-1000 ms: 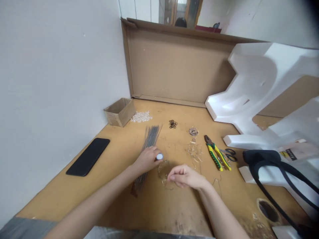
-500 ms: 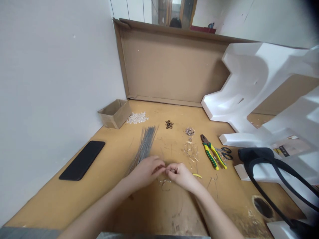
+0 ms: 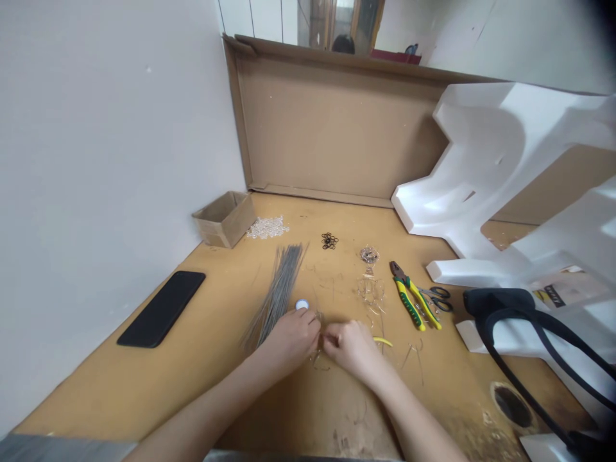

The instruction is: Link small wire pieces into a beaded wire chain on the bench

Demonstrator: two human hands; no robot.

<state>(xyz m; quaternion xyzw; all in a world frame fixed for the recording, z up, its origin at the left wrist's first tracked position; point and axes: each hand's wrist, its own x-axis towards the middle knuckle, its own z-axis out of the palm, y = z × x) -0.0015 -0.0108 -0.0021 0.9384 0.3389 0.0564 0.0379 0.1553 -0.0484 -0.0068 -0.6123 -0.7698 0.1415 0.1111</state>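
My left hand (image 3: 296, 333) is closed in a pinch over the table, right beside the wire bundle. Opposite it, my right hand (image 3: 351, 346) pinches too, the fingertips of both hands almost meeting. Whatever lies between them is too small to make out. Just beyond my left knuckles shows a small round white thing with a blue rim (image 3: 301, 305). A bundle of straight grey wires (image 3: 283, 282) lies to the left, partly behind my left hand. Thin bent wire pieces (image 3: 320, 366) lie under the hands. A yellow curved piece (image 3: 384, 341) is beside my right wrist.
Pliers (image 3: 408, 295) with yellow-green handles and scissors (image 3: 439, 298) lie right. Farther back are black rings (image 3: 329, 240), clear small pieces (image 3: 268, 227), bent wires (image 3: 369, 292) and a cardboard box (image 3: 224, 219). A black phone-like slab (image 3: 162, 309) lies left; white foam (image 3: 418, 205) stands right.
My left hand has turned and dropped slightly, its fingers more curled. The round white thing behind it now shows. My right hand stays close by, still pinching. The view has shifted a little.
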